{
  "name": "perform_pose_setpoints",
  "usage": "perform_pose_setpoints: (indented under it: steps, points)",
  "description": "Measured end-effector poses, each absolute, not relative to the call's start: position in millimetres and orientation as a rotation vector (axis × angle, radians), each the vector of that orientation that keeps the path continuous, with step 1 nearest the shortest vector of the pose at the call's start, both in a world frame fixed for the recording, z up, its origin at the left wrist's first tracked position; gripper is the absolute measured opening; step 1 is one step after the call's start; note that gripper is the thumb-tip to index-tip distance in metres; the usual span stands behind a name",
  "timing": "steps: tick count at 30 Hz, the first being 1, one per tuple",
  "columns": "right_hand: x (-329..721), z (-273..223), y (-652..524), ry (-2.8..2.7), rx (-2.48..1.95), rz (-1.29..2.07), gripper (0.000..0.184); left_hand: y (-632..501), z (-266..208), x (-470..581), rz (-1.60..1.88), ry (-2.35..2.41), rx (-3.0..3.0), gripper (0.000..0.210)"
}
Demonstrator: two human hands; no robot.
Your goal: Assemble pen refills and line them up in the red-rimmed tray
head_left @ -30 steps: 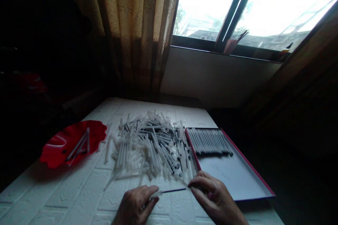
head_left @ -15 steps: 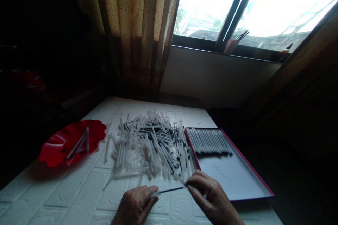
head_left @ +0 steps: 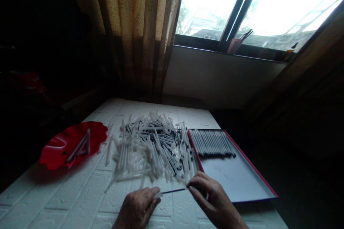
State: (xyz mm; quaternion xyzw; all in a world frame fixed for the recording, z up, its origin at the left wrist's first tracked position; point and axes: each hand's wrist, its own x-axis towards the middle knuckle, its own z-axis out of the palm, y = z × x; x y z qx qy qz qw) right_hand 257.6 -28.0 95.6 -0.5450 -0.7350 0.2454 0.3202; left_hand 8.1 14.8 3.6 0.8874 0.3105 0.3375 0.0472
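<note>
At six o'clock on the white brick-embossed tabletop [head_left: 67, 200], the left hand [head_left: 138, 209] and right hand [head_left: 212, 200] pinch opposite ends of a thin dark plastic refill rod [head_left: 173, 190]; the heap of translucent tubes [head_left: 153, 146] lies at twelve.

A thin dark refill [head_left: 174, 190] is held level just above the table, one end entered into a clear tube [head_left: 159, 195].

Left hand [head_left: 138, 207] and right hand [head_left: 212, 198] pinch opposite ends of one thin refill [head_left: 173, 190]. Loose tubes [head_left: 153, 146] lie beyond, red dish [head_left: 57, 150] left, tray [head_left: 242, 182] right.
</note>
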Motion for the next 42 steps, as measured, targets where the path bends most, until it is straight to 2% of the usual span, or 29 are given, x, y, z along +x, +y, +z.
perform_pose_setpoints:
  steps: [6, 12, 16, 19, 21, 24, 27, 30, 34, 42]
  points:
    - [249, 92, -26, -2.036, -1.421, 0.704, 0.024, 13, 3, 9, 0.966, 0.926, 2.780, 0.039]
    - [207, 42, -20, -1.934, -1.370, 0.642, 0.027, 13, 3, 10, 0.899, 0.911, 2.683, 0.037]
    - [179, -1, -22, -1.874, -1.175, 0.644, 0.047, 13, -2, 11, 0.901, 0.909, 2.568, 0.043]
    - [172, -13, -25, -1.828, -1.168, 0.676, 0.062, 12, -6, 9, 0.893, 0.941, 2.471, 0.041]
    - [174, -8, -24, -1.841, -1.149, 0.763, 0.061, 12, -6, 9, 0.885, 0.961, 2.417, 0.038]
    - [185, 13, -12, -1.819, -1.192, 0.867, 0.049, 13, -3, 8, 0.890, 0.984, 2.411, 0.035]
    - [203, 29, 9, -1.859, -1.408, 0.649, 0.039, 15, 2, 9, 0.900, 0.999, 2.463, 0.034]
    - [223, 31, 28, -2.162, -1.561, 0.339, 0.027, 16, 4, 9, 0.927, 0.997, 2.504, 0.035]
    - [248, 21, 40, -2.302, -1.666, 0.104, 0.031, 15, 3, 10, 0.945, 0.997, 2.529, 0.035]
    - [274, 7, 48, -2.160, -1.778, -0.112, 0.033, 15, 3, 8, 0.904, 1.007, 2.522, 0.037]
